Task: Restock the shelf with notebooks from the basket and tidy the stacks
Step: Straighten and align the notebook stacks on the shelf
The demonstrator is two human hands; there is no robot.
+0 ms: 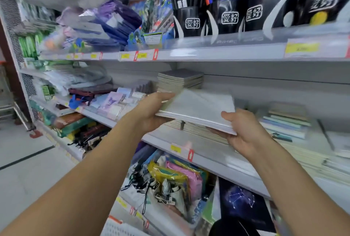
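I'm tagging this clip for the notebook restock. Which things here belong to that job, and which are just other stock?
Part of the job:
- white notebooks, held by left hand and right hand
- grey notebook stack behind
- low stack underneath
- middle shelf
- white basket, bottom edge

Just other stock:
- pen cups
- pouches
- starry folder

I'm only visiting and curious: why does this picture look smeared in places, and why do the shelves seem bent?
Head view: motion blur smears the top-left goods and the white notebooks held by the left hand and right hand; the pen cups read sharper; the wide-angle lens bows the shelf edge; lighting is even, without strong glare.
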